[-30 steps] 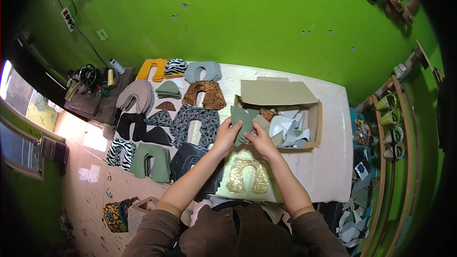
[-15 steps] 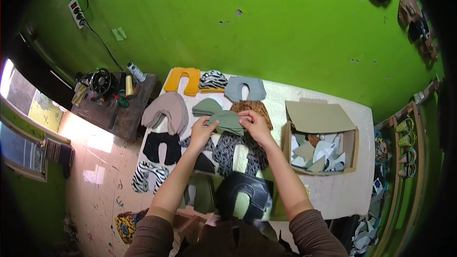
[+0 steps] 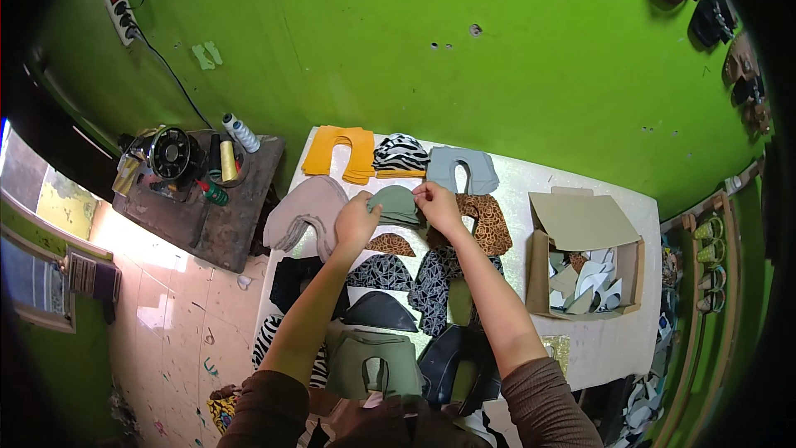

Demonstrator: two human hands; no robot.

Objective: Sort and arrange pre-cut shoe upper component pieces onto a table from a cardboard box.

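Nearest, an olive U-shaped stack point(image 3: 356, 365) sits smooth and matte, its lower edge dim, beside glossy black cutouts point(image 3: 439, 365); the left forearm hides part of the zebra-striped pieces point(image 3: 267, 340). Beyond, the left hand point(image 3: 356, 224) grips the smooth green half-moon pieces point(image 3: 393, 204) between thumb and hidden fingers, above a leopard-patterned half-moon point(image 3: 391, 244); the right hand's point(image 3: 439, 207) bent fingertips meet their right edge, pinching or merely touching, I cannot tell. Farther off, any lettering on the thread cones point(image 3: 245, 136) is too small to read.
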